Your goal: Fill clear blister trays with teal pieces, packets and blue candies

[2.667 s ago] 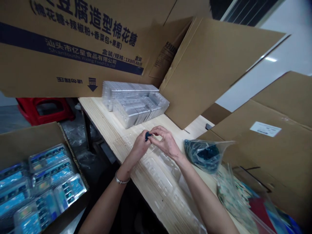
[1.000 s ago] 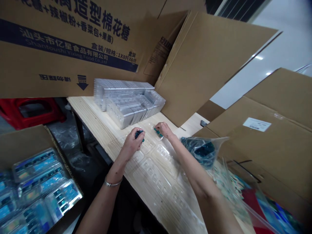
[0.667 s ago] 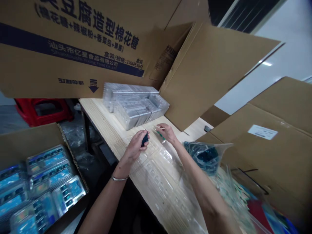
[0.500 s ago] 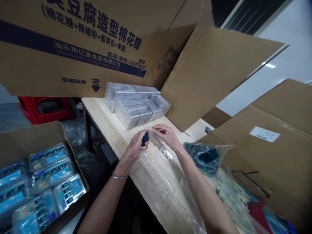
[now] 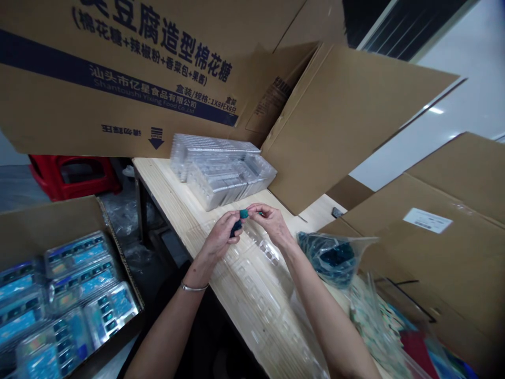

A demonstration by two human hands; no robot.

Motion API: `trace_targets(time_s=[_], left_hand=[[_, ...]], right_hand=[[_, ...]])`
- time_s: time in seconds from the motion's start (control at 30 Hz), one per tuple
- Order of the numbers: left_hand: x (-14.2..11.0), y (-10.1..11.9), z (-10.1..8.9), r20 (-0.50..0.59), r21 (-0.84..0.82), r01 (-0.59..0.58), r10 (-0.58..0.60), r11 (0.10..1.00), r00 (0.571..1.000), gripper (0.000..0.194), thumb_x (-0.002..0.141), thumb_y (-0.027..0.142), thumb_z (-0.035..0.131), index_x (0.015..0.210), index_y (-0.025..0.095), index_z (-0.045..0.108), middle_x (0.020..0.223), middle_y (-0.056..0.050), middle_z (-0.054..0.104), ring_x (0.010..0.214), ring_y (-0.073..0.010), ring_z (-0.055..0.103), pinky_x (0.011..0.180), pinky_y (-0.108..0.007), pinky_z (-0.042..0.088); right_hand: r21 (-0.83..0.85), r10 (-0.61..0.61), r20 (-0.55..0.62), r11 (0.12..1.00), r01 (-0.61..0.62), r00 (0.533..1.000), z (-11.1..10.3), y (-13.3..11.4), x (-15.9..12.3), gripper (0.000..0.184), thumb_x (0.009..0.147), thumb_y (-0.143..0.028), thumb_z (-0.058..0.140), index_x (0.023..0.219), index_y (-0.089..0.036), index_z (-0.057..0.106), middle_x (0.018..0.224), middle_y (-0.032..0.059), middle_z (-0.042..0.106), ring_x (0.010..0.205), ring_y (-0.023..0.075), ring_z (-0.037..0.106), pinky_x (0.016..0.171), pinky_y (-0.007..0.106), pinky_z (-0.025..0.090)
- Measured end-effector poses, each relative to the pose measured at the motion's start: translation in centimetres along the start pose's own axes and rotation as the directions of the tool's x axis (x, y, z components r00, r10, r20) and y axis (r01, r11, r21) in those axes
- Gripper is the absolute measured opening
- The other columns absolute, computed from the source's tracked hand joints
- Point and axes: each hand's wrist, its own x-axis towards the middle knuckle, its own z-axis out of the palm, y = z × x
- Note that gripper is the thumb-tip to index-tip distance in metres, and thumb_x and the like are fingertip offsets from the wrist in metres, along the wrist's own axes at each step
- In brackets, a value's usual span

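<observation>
My left hand (image 5: 219, 234) is closed around several small dark teal pieces (image 5: 235, 228), partly hidden by the fingers. A lighter teal piece (image 5: 243, 213) shows between the fingertips of both hands. My right hand (image 5: 273, 225) pinches at its edge, and a bit of teal also peeks from under those fingers. Beneath both hands, clear plastic blister trays (image 5: 252, 295) with moulded hollows lie along the table. To the right of my right forearm sits a clear bag (image 5: 335, 258) of dark teal pieces.
Stacked clear trays (image 5: 232, 176) stand at the table's (image 5: 158, 176) back. Behind them rises a printed carton (image 5: 130, 116). An open box (image 5: 114, 252) of filled blue packs is at lower left, near a red stool (image 5: 79, 176). Bags of pale green pieces (image 5: 374, 321) lie at right.
The lighter teal piece has come into view between the fingertips of both hands. My right fingers have closed in towards my left hand.
</observation>
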Motion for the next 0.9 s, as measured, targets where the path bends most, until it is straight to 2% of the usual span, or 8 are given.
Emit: trace_targets(time_s=[0.23, 0.33, 0.4, 0.5, 0.63, 0.73, 0.8, 0.9], left_hand=[[-0.1, 0.6, 0.3, 0.02, 0.081, 0.01, -0.011, 0.997, 1.0, 0.025, 0.074, 0.037, 0.06, 0.088, 0.019, 0.048, 0.08, 0.002, 0.048, 0.045, 0.0006, 0.038, 0.034, -0.01, 0.015], [-0.1, 0.4, 0.2, 0.028, 0.109, -0.014, 0.011, 0.994, 1.0, 0.024, 0.075, 0.037, 0.059, 0.087, 0.02, 0.046, 0.073, 0.004, 0.046, 0.044, -0.0006, 0.037, 0.035, -0.011, 0.016], [0.0, 0.1, 0.1, 0.002, 0.136, -0.021, 0.02, 0.991, 1.0, 0.024, 0.075, 0.039, 0.058, 0.084, 0.02, 0.045, 0.069, 0.004, 0.044, 0.044, -0.0011, 0.037, 0.036, -0.011, 0.017], [0.1, -0.1, -0.2, -0.045, 0.16, -0.023, 0.031, 0.987, 0.999, 0.024, 0.075, 0.039, 0.057, 0.082, 0.019, 0.046, 0.069, 0.005, 0.042, 0.045, -0.0011, 0.037, 0.036, -0.011, 0.017], [0.1, -0.1, -0.3, -0.042, 0.206, 0.007, 0.002, 0.979, 0.999, 0.024, 0.075, 0.04, 0.057, 0.082, 0.018, 0.049, 0.067, 0.005, 0.038, 0.045, -0.0012, 0.038, 0.035, -0.011, 0.017], [0.1, 0.0, -0.3, -0.049, 0.233, 0.029, -0.018, 0.972, 0.999, 0.026, 0.074, 0.041, 0.058, 0.086, 0.018, 0.052, 0.067, 0.004, 0.039, 0.044, -0.0013, 0.037, 0.035, -0.011, 0.018], [0.1, 0.2, -0.3, -0.086, 0.239, 0.029, -0.009, 0.971, 0.996, 0.028, 0.073, 0.04, 0.059, 0.089, 0.018, 0.054, 0.068, 0.004, 0.041, 0.044, -0.0011, 0.037, 0.034, -0.011, 0.018], [0.1, 0.9, -0.5, -0.14, 0.203, 0.022, 0.007, 0.979, 0.99, 0.028, 0.072, 0.039, 0.061, 0.087, 0.017, 0.054, 0.072, 0.003, 0.044, 0.043, -0.0004, 0.037, 0.033, -0.011, 0.017]], right_hand=[[0.335, 0.207, 0.062, 0.917, -0.215, 0.976, 0.7, 0.2, -0.3, 0.018, 0.064, -0.03, 0.071, 0.073, -0.016, 0.066, 0.067, 0.0005, 0.063, 0.062, 0.01, 0.055, 0.066, 0.024, 0.044], [0.396, 0.25, 0.081, 0.88, -0.262, 0.965, 1.1, 0.3, -0.6, 0.019, 0.062, -0.031, 0.072, 0.071, -0.016, 0.065, 0.065, 0.0, 0.062, 0.059, 0.0092, 0.054, 0.064, 0.024, 0.044], [0.389, 0.234, 0.062, 0.889, -0.239, 0.97, 1.3, 0.3, -0.8, 0.02, 0.066, -0.034, 0.069, 0.078, -0.018, 0.065, 0.071, 0.0, 0.063, 0.063, 0.0102, 0.056, 0.065, 0.025, 0.045], [0.22, 0.107, 0.019, 0.969, -0.109, 0.994, 1.4, 0.3, -1.2, 0.028, 0.071, -0.036, 0.065, 0.095, -0.023, 0.065, 0.091, 0.002, 0.064, 0.075, 0.0131, 0.058, 0.068, 0.027, 0.047], [-0.107, -0.089, -0.008, 0.99, 0.088, 0.996, 1.1, 0.6, -1.3, 0.021, 0.072, -0.033, 0.065, 0.09, -0.022, 0.069, 0.095, 0.0046, 0.065, 0.085, 0.0163, 0.059, 0.077, 0.029, 0.046], [-0.125, -0.075, -0.046, 0.99, 0.069, 0.996, 0.0, 1.7, -0.6, 0.022, 0.073, -0.033, 0.063, 0.09, -0.02, 0.069, 0.091, 0.0053, 0.067, 0.083, 0.0172, 0.061, 0.077, 0.03, 0.047], [-0.158, -0.059, -0.13, 0.987, 0.038, 0.99, -1.4, 2.9, 0.7, 0.024, 0.072, -0.033, 0.063, 0.09, -0.018, 0.068, 0.088, 0.0058, 0.069, 0.079, 0.0176, 0.062, 0.075, 0.031, 0.048], [-0.389, -0.076, -0.21, 0.921, -0.012, 0.975, -3.9, 5.2, 3.2, 0.021, 0.073, -0.03, 0.059, 0.084, -0.016, 0.069, 0.085, 0.007, 0.07, 0.076, 0.0187, 0.064, 0.073, 0.031, 0.048]])
